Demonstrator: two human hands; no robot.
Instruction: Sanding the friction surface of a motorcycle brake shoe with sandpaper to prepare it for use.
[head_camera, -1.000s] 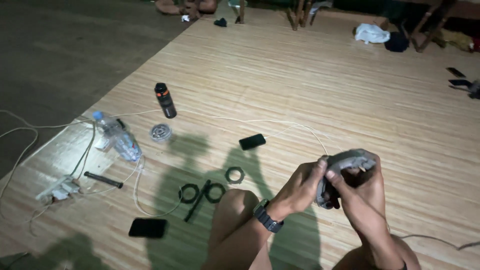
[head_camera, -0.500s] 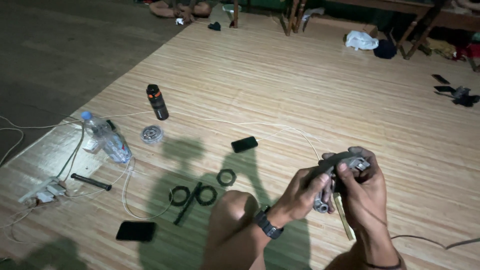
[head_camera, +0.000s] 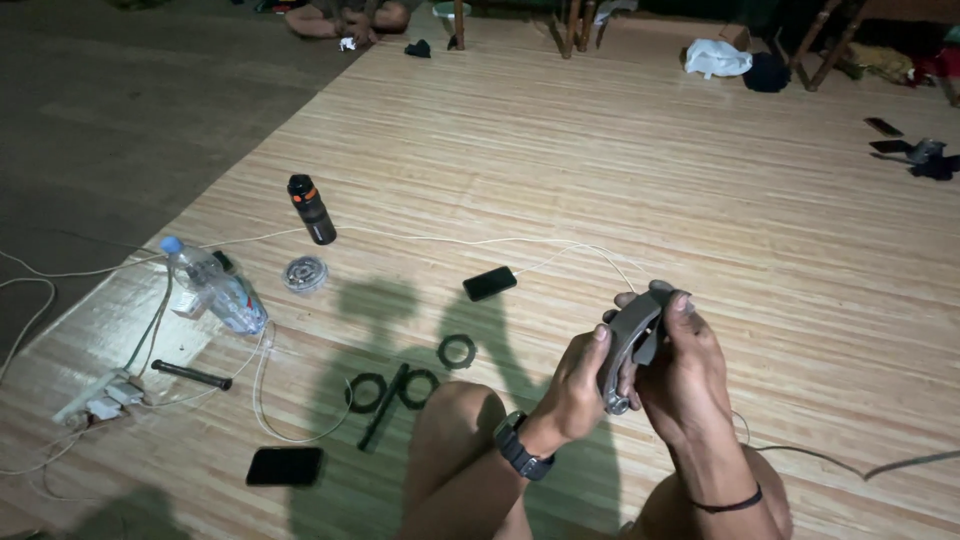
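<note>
Your left hand (head_camera: 578, 385) and right hand (head_camera: 690, 375) grip a curved metal part (head_camera: 628, 345) between them, above your knees. Left of them on the floor: three rings (head_camera: 457, 351), a rod (head_camera: 383, 405), a phone (head_camera: 285, 466). Farther left lies a water bottle (head_camera: 215, 288).

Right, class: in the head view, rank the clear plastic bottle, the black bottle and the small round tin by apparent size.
1. clear plastic bottle, lying down
2. black bottle, upright; it stands farther from the camera, so this gap is unsure
3. small round tin

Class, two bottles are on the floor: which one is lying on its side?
The clear plastic bottle with the blue cap, by the white cables. The black bottle stands upright.
</note>
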